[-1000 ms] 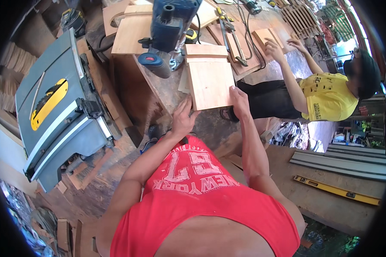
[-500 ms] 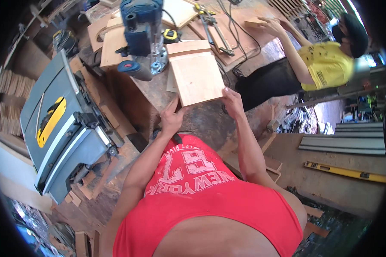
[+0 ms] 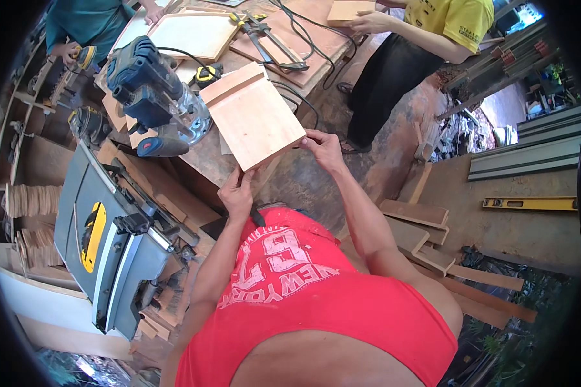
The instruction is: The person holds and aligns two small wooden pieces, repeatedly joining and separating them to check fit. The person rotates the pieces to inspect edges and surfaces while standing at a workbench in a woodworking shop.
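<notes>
A light wooden panel (image 3: 255, 126) with a raised strip (image 3: 232, 86) across its far end lies over the workbench's near edge, turned at a slant. My left hand (image 3: 237, 195) pinches its near left corner, thumb up against the edge. At the near right corner, my right hand (image 3: 323, 149) grips the panel between thumb and fingers. Just left of the panel stands a blue plunge router (image 3: 147, 87) with a clear base. Beyond the panel's far end sits a yellow and black tape measure (image 3: 208, 75).
Bar clamps (image 3: 265, 40) and black cables lie farther back on the bench. A table saw (image 3: 100, 226) stands at left. A person in yellow (image 3: 448, 26) holds a wooden piece (image 3: 350, 11); another person in teal (image 3: 87, 24) has a sander (image 3: 84, 57). Wood offcuts (image 3: 426, 235) lie at right.
The view has shifted, and the panel now appears farther left and more slanted, still in both hands. The person in teal has come into view at the far left.
</notes>
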A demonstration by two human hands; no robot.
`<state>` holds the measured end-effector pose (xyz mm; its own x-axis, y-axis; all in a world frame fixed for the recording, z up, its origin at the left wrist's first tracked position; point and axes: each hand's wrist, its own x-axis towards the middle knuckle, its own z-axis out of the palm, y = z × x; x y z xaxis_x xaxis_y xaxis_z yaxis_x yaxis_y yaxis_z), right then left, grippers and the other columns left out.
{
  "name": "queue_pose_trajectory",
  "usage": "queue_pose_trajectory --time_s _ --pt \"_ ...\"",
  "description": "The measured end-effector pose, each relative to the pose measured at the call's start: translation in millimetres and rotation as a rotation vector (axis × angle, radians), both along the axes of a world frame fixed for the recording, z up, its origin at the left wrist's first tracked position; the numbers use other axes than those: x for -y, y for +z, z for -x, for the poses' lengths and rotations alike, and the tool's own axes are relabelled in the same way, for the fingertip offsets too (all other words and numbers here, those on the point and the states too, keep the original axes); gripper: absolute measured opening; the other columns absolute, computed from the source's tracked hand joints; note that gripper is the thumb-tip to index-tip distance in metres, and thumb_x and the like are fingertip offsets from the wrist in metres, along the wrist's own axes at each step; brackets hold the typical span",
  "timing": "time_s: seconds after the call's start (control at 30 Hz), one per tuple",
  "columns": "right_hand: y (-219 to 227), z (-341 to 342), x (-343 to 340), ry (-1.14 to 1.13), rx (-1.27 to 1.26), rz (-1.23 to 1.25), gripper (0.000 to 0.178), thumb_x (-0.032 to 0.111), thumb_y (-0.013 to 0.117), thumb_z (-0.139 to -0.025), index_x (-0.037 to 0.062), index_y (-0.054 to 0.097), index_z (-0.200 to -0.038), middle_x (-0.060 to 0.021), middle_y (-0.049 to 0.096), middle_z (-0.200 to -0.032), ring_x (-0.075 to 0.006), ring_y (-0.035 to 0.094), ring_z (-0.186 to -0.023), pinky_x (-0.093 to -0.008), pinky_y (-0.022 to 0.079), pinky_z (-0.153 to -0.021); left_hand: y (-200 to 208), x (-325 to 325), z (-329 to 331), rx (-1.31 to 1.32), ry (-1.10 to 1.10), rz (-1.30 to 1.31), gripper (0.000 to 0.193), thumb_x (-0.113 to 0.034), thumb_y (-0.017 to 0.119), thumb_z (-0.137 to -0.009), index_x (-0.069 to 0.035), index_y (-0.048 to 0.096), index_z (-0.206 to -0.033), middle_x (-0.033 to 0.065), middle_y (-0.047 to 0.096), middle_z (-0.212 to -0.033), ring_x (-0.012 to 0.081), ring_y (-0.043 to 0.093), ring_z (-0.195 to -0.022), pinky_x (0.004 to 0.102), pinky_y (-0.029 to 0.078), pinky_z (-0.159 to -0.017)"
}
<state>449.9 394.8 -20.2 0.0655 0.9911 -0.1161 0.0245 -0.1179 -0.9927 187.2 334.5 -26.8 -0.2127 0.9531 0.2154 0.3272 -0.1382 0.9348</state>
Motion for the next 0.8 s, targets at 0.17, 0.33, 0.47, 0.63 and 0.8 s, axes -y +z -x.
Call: queue_pose_trajectory --time_s 0.17,0.33,0.47,0.63,0.8 --pt "-3 5 1 -0.059 -0.084 0.034 0.026 0.002 0.069 -0.093 -0.0049 0.074 -0.117 -0.0137 0.076 -0.111 -0.0165 0.071 -0.098 -0.0309 0.057 -0.09 3 3 -10 -0.01 0.056 -0.042 0.035 -0.011 0.074 -0.094 -0.001 0.07 -0.127 0.0144 0.074 -0.087 0.0118 0.066 -0.075 0.0301 0.053 -0.071" --pt "-19 12 6 -0.12 -0.101 -0.05 0.025 0.001 0.069 -0.093 -0.0055 0.074 -0.116 -0.0147 0.074 -0.118 -0.0179 0.07 -0.103 -0.0312 0.057 -0.091 5 4 -7 -0.127 0.023 -0.054 0.03 -0.011 0.071 -0.096 0.0 0.07 -0.124 0.0176 0.074 -0.091 0.0172 0.071 -0.077 0.0313 0.053 -0.071" --pt "-9 11 6 -0.081 -0.018 -0.052 0.025 0.001 0.069 -0.092 -0.0051 0.074 -0.116 -0.0144 0.074 -0.12 -0.0181 0.069 -0.105 -0.0312 0.056 -0.093 0 3 -6 -0.114 0.064 -0.06 0.029 -0.01 0.071 -0.096 0.001 0.071 -0.123 0.0209 0.075 -0.094 0.0219 0.075 -0.083 0.0317 0.054 -0.073" --pt "-24 9 1 -0.093 -0.004 -0.049 0.025 0.001 0.069 -0.092 -0.0047 0.075 -0.115 -0.0134 0.076 -0.117 -0.0175 0.069 -0.104 -0.0304 0.055 -0.092 -1 7 -4 -0.057 0.081 -0.005 0.027 -0.009 0.072 -0.095 0.0 0.072 -0.12 0.0209 0.076 -0.096 0.0226 0.077 -0.087 0.0318 0.056 -0.075" --pt "-26 7 3 -0.113 -0.002 -0.015 0.023 -0.001 0.068 -0.096 -0.0095 0.071 -0.116 -0.0143 0.073 -0.108 -0.0219 0.072 -0.094 -0.0343 0.06 -0.088 7 8 -4 -0.039 0.093 -0.008 0.025 -0.006 0.071 -0.093 0.0 0.074 -0.117 0.0187 0.076 -0.1 0.0285 0.077 -0.091 0.0343 0.057 -0.08"
